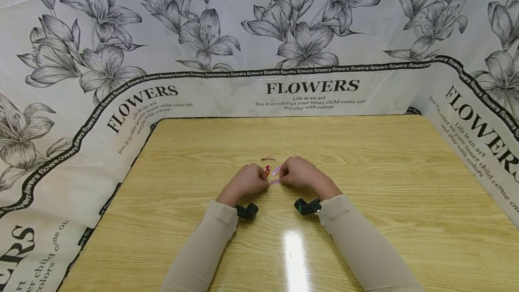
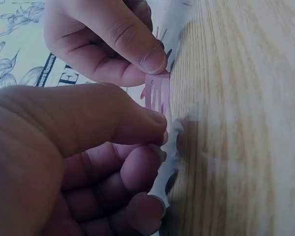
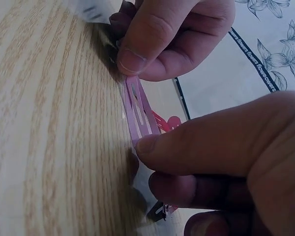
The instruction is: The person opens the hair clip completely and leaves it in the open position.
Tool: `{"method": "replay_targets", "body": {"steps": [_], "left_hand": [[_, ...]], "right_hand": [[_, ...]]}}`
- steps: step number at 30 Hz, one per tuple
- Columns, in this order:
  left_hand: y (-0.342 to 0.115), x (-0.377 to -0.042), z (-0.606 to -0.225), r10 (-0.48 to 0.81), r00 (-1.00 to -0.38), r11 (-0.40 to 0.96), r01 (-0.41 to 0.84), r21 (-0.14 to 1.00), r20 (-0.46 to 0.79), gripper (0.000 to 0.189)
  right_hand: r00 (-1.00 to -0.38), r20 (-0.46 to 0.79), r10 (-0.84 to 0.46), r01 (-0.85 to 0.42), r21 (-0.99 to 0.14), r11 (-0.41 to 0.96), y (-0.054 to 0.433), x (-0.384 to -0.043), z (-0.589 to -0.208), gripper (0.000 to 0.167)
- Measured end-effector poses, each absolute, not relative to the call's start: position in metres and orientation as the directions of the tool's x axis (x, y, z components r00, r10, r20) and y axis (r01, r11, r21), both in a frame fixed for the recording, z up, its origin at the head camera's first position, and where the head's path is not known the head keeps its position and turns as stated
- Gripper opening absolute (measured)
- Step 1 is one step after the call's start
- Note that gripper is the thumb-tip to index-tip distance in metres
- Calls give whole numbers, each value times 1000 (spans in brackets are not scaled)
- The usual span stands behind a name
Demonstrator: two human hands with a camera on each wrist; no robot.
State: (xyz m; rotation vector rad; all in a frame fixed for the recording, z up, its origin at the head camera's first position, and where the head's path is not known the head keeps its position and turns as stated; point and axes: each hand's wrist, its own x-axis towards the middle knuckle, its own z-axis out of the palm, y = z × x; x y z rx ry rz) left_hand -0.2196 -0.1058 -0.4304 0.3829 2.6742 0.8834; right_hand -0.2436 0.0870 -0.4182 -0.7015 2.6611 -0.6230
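Low over the wooden table, a light purple snap hair clip [image 1: 275, 182] is stretched between both hands. My left hand [image 1: 248, 179] pinches one end of it between thumb and finger. The other end is in the thumb-and-finger pinch of my right hand [image 1: 304, 175]. In the right wrist view the slotted frame of the purple clip [image 3: 140, 110] shows between the two thumbs. A red hair clip [image 1: 267, 170] lies just past the left fingers. Beside the right fingers is another light purple clip [image 1: 277, 170], partly covered by that hand.
Farther back on the table [image 1: 365, 148] lies a thin reddish-brown clip [image 1: 268, 158] that looks spread apart. A white curtain [image 1: 227, 93] with flower prints and lettering borders the table's back and sides. Each wrist wears a dark camera band [image 1: 308, 206].
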Motion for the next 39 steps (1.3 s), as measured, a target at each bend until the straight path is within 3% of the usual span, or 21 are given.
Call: {"method": "replay_targets", "body": {"steps": [27, 39], "left_hand": [[-110, -231, -440, 284, -957, 657, 153, 738, -54, 20], [-108, -228, -433, 271, -961, 582, 124, 804, -47, 20]], "right_hand": [[-818, -116, -563, -425, -538, 728, 103, -250, -413, 12], [-828, -125, -547, -362, -625, 691, 107, -247, -405, 14]]}}
